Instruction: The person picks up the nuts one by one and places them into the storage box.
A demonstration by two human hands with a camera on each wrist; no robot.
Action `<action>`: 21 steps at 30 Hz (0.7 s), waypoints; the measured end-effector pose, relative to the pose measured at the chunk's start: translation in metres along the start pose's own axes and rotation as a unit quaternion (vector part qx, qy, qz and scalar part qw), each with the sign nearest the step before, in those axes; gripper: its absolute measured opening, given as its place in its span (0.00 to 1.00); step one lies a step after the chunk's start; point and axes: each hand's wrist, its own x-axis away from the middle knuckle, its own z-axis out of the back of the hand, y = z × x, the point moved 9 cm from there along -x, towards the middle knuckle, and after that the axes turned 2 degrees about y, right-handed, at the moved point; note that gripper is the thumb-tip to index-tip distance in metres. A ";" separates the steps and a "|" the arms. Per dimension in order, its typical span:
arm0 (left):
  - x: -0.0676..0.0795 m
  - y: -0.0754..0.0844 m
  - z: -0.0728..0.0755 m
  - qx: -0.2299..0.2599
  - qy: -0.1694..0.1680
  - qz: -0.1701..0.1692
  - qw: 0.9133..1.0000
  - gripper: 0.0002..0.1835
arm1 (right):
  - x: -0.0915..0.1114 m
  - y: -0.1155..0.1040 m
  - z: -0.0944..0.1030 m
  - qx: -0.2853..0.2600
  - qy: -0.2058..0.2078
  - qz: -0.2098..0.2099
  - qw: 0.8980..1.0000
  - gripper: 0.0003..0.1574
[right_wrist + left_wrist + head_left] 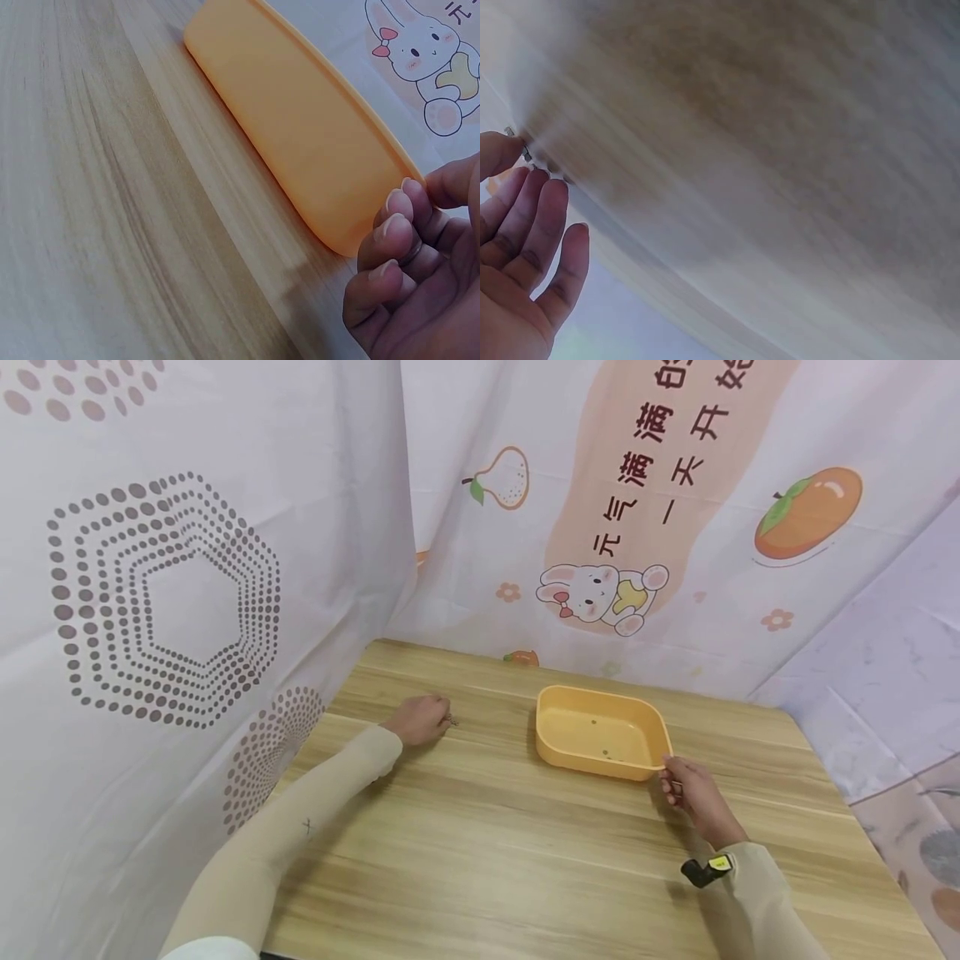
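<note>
My left hand [422, 720] is low over the left part of the table, pinching a small metal piece [526, 156] between thumb and fingertips. Most of that piece is hidden by the fingers, and I cannot tell its kind. A shallow yellow-orange plastic basin [592, 767] with rounded corners sits upright toward the back of the table. At the basin's near right corner, my right hand [697, 793] pinches the rim between thumb and forefinger. Its other fingers curl below the rim, outside the wall, as the right wrist view shows. Small dark spots [605, 752] show on the basin's floor.
The wood-grain table [465, 843] stretches under both arms. Printed cloth hangs along its left side [195, 635] and behind it [465, 585], and more pale cloth hangs at the right [862, 710]. The right wrist wears a black device with a yellow label [718, 864].
</note>
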 end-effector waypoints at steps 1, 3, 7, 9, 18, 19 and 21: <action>-0.001 0.000 -0.001 0.002 -0.003 -0.001 1.000 0.07 | 0.000 0.000 0.000 0.000 0.000 0.000 1.000 0.27; -0.002 0.000 -0.002 0.002 -0.007 -0.002 1.000 0.07 | 0.000 -0.001 0.000 0.000 0.001 0.000 1.000 0.26; -0.004 0.000 -0.004 0.000 -0.008 -0.003 1.000 0.07 | 0.000 -0.001 0.000 0.002 0.001 0.000 1.000 0.26; -0.005 0.000 -0.004 0.000 -0.007 -0.003 1.000 0.07 | -0.001 -0.001 0.000 0.004 0.002 0.000 1.000 0.26; -0.007 -0.002 -0.005 0.010 0.003 -0.005 1.000 0.09 | 0.000 0.000 0.000 0.003 0.004 -0.003 1.000 0.25; -0.007 -0.002 -0.006 0.012 0.002 -0.005 1.000 0.09 | 0.000 0.000 0.000 0.002 0.004 -0.003 1.000 0.25; -0.007 -0.002 -0.007 0.012 0.000 -0.005 1.000 0.09 | 0.001 -0.001 0.000 0.004 0.003 -0.002 1.000 0.25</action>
